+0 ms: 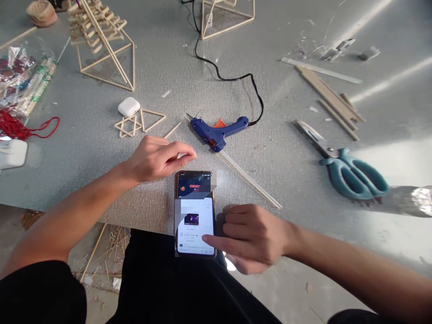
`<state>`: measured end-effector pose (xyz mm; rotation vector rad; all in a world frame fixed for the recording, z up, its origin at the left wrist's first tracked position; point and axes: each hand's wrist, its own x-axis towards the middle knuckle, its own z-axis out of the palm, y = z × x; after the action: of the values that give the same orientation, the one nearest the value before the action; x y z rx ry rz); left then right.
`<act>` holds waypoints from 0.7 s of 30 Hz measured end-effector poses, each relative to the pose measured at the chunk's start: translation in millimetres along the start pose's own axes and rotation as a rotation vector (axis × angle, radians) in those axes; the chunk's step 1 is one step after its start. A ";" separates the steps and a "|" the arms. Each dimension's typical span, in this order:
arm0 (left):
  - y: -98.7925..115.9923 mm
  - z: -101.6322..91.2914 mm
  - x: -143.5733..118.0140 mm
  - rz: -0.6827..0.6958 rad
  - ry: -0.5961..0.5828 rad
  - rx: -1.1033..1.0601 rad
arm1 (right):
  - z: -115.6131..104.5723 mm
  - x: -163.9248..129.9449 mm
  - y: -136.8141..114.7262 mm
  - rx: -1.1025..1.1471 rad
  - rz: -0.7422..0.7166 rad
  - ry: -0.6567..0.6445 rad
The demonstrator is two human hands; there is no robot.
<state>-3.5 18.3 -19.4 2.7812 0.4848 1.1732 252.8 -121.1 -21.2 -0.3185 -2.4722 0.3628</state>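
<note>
Grey textured tabletop (270, 157); right hand (254, 238) loosely curled on glossy phone (195, 213), left hand (157, 157) grip empty

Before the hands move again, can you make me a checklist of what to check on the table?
1. Phone flat on table, not sliding: not ok, it overhangs the edge.
2. Right hand on phone: ok, finger touches the screen.
3. Left hand empty: ok, nothing seen in it.
4. Glue gun clear of hands: ok.
5. Glue gun hot: cannot tell.
6. Scissors out of reach of fingers: ok, off to the right.
</note>
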 end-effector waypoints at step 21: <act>1.0 0.2 1.0 0.030 -0.038 0.047 | -2.2 -2.9 -2.6 -0.082 0.341 0.081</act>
<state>-2.5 17.6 -18.7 2.8543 0.4745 1.1268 256.1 -124.0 -20.2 -0.7782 -2.3554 0.3801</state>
